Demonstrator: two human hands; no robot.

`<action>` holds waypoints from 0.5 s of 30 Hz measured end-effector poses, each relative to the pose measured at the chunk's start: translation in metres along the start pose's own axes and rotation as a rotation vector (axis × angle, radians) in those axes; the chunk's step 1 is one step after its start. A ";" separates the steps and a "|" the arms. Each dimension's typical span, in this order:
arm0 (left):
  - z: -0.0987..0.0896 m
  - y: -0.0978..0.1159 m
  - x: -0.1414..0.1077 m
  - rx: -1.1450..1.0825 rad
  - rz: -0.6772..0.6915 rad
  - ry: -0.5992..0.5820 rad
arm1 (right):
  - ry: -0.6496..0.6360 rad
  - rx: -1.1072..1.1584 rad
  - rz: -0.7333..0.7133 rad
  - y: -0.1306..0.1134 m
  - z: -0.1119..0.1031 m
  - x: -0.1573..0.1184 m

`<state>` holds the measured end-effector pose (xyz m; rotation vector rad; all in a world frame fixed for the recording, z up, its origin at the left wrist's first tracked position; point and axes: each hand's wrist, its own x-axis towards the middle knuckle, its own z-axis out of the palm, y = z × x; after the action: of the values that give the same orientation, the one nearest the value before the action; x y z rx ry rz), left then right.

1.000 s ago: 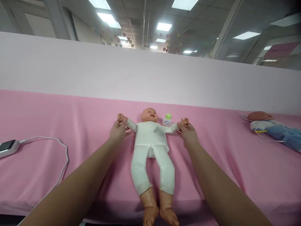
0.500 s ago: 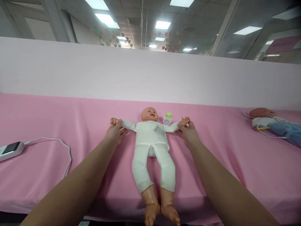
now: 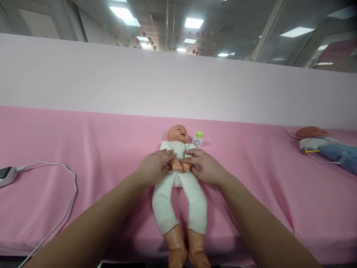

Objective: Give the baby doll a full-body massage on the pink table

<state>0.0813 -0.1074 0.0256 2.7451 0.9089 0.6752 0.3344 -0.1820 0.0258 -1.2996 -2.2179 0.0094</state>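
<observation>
A baby doll [image 3: 180, 180] with a white cloth body lies on its back, feet toward me. Its two arms are folded in, and the small doll hands meet over the belly. My left hand [image 3: 156, 165] is closed around the doll's arm on the left side, fingers over the forearm. On the other side my right hand [image 3: 206, 165] grips the other arm near the wrist in the same way. Just beside the doll's head stands a small bottle [image 3: 198, 139] with a green cap.
Pink cloth [image 3: 111, 141] covers the table. At the far right lies another doll [image 3: 331, 149] in blue, with thin tubing. A white handheld device [image 3: 7, 175] with a cable [image 3: 74, 186] lies on the left. A white partition [image 3: 139, 82] rises behind.
Both doll arms, stretched out sideways before, are now folded over the belly. My two hands have come inward with them. The view has shifted slightly.
</observation>
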 end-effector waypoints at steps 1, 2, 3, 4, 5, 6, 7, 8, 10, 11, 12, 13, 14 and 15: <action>-0.001 0.000 0.000 0.027 0.016 -0.033 | -0.010 -0.012 -0.006 0.000 0.001 0.000; -0.002 0.001 0.000 0.051 0.027 -0.057 | -0.019 -0.015 -0.011 0.001 0.001 0.000; -0.003 0.002 0.001 0.070 0.039 -0.072 | -0.026 -0.010 -0.014 0.002 0.002 0.000; -0.004 0.003 0.001 0.082 0.050 -0.077 | -0.029 0.003 -0.010 0.003 0.002 0.000; -0.004 0.004 0.000 0.083 0.059 -0.072 | -0.021 0.026 0.003 0.004 0.003 0.000; -0.004 0.005 0.000 0.073 0.057 -0.055 | -0.001 0.058 0.024 0.006 0.004 -0.001; -0.004 0.006 0.000 0.047 0.041 -0.026 | 0.033 0.103 0.052 0.008 0.005 -0.001; -0.003 0.006 -0.001 0.005 0.005 0.017 | 0.075 0.165 0.087 0.011 0.006 -0.002; -0.001 0.005 -0.001 -0.129 -0.114 0.130 | 0.173 0.343 0.190 0.020 0.007 -0.004; 0.000 0.003 -0.001 -0.222 -0.185 0.192 | 0.234 0.441 0.255 0.026 0.007 -0.005; 0.001 0.001 -0.001 -0.324 -0.252 0.253 | 0.306 0.533 0.332 0.033 0.006 -0.006; 0.002 -0.003 0.000 -0.428 -0.317 0.318 | 0.388 0.619 0.417 0.041 0.004 -0.007; 0.003 -0.007 0.001 -0.528 -0.376 0.383 | 0.474 0.690 0.508 0.050 0.002 -0.008; 0.003 -0.012 0.002 -0.624 -0.433 0.447 | 0.560 0.754 0.605 0.059 -0.001 -0.009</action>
<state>0.0780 -0.0965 0.0199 1.8088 1.0915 1.2465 0.3854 -0.1585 0.0061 -1.2574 -1.1139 0.5744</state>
